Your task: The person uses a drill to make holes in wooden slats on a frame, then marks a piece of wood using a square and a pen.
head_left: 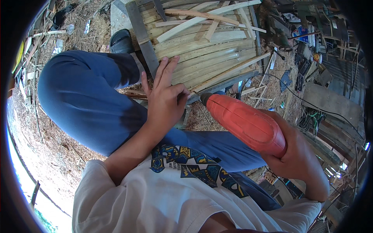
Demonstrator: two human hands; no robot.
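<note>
My right hand (pixel 285 136) is wrapped around a red power drill (pixel 244 122). The drill's black chuck (pixel 204 98) points left, toward the near end of a long thin wooden strip (pixel 233 72). At that end, the thumb and forefinger of my left hand (pixel 165 89) are pinched together on the strip, close to the drill's tip. Its other fingers stretch out over the edge of a slatted wooden panel (pixel 213 64). Whether a small part sits between the pinching fingertips is hidden.
Loose wooden sticks (pixel 206 21) lie crossed on the panel, bordered on the left by a grey beam (pixel 142 37). A black cable (pixel 307 103) runs along the right. Scrap boards (pixel 332 103) and clutter cover the ground there. My sandalled foot (pixel 121 41) is beside the panel.
</note>
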